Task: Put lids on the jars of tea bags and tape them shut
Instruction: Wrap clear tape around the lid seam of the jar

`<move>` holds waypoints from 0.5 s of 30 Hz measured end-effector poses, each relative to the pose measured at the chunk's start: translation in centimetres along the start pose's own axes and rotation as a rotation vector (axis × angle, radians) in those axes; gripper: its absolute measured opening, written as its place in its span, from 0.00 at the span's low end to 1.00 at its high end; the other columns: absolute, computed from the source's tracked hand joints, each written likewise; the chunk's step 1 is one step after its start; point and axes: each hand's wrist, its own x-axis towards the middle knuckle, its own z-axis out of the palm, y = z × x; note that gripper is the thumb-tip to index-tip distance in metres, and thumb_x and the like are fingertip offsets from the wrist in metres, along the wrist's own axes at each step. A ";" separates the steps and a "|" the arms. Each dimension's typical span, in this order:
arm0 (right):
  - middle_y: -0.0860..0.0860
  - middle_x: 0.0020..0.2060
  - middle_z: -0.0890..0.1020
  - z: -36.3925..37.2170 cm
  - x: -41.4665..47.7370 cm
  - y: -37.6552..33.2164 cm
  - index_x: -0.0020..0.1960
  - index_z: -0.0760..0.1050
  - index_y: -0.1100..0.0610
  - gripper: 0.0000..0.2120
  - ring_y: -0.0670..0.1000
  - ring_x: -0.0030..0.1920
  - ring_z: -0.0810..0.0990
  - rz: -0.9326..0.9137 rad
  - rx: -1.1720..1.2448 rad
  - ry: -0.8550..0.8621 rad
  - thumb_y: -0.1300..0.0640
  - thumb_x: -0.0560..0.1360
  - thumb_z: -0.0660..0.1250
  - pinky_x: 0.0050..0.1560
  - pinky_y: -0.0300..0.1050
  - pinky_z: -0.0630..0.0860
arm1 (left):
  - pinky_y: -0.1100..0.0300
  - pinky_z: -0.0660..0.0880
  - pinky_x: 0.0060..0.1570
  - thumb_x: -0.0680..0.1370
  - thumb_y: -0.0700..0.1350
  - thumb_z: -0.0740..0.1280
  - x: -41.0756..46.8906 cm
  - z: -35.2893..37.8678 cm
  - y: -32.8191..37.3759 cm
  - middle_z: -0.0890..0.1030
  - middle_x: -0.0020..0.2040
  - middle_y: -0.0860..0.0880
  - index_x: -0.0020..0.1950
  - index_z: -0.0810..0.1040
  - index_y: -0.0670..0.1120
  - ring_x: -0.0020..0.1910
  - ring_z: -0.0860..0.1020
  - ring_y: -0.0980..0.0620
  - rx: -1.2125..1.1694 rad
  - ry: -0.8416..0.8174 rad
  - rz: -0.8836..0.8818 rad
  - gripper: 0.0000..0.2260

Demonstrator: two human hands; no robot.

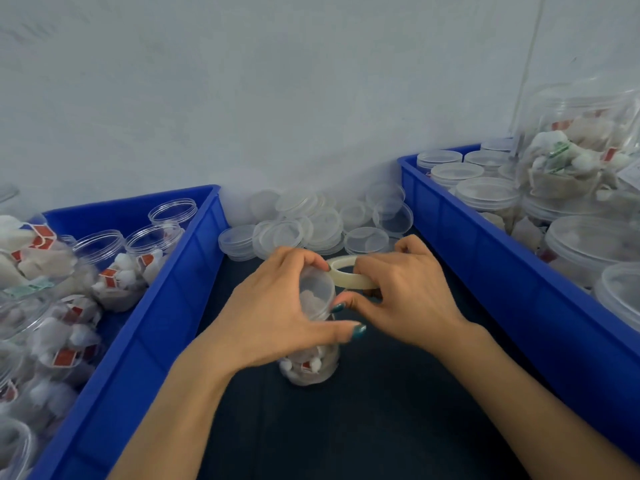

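On the left, a blue plastic crate (162,296) holds open clear jars (100,244) of tea bags, so much remains; the right crate (485,258) holds capped ones (488,195). Far between them, smooth round clear lids (311,220) lie heaped. Near centre, the left hand (277,317) grips a lidded cylindrical jar (311,370); the right hand (405,296) pinches a pale tape ring (349,277) at its lid

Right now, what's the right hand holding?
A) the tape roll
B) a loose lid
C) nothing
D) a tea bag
A: the right hand pinches the tape roll against the top of the jar, which the left hand grips.
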 end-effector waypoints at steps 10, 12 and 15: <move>0.43 0.35 0.75 -0.7 0.0 0.9 0.41 0.73 0.52 0.23 0.47 0.36 0.72 -0.117 0.015 -0.077 0.34 0.80 0.54 0.49 0.46 0.62 | 0.65 0.70 0.60 0.64 0.65 0.74 -0.8 0.1 -2.1 0.76 0.62 0.65 0.63 0.72 0.65 0.64 0.73 0.65 -0.282 0.120 0.098 0.29; 0.43 0.35 0.75 -0.7 0.1 0.7 0.40 0.74 0.52 0.27 0.48 0.37 0.73 -0.096 -0.008 -0.031 0.31 0.79 0.52 0.51 0.47 0.63 | 0.61 0.70 0.62 0.64 0.63 0.75 -0.9 -0.2 -2.3 0.77 0.63 0.64 0.65 0.72 0.64 0.66 0.74 0.62 -0.308 0.095 0.119 0.31; 0.43 0.38 0.75 -0.9 0.2 0.7 0.41 0.76 0.52 0.31 0.48 0.40 0.73 -0.042 -0.054 -0.003 0.28 0.78 0.48 0.51 0.47 0.60 | 0.55 0.72 0.64 0.63 0.62 0.76 -1.0 -0.4 -2.5 0.77 0.63 0.62 0.65 0.72 0.63 0.66 0.74 0.57 -0.302 0.084 0.130 0.31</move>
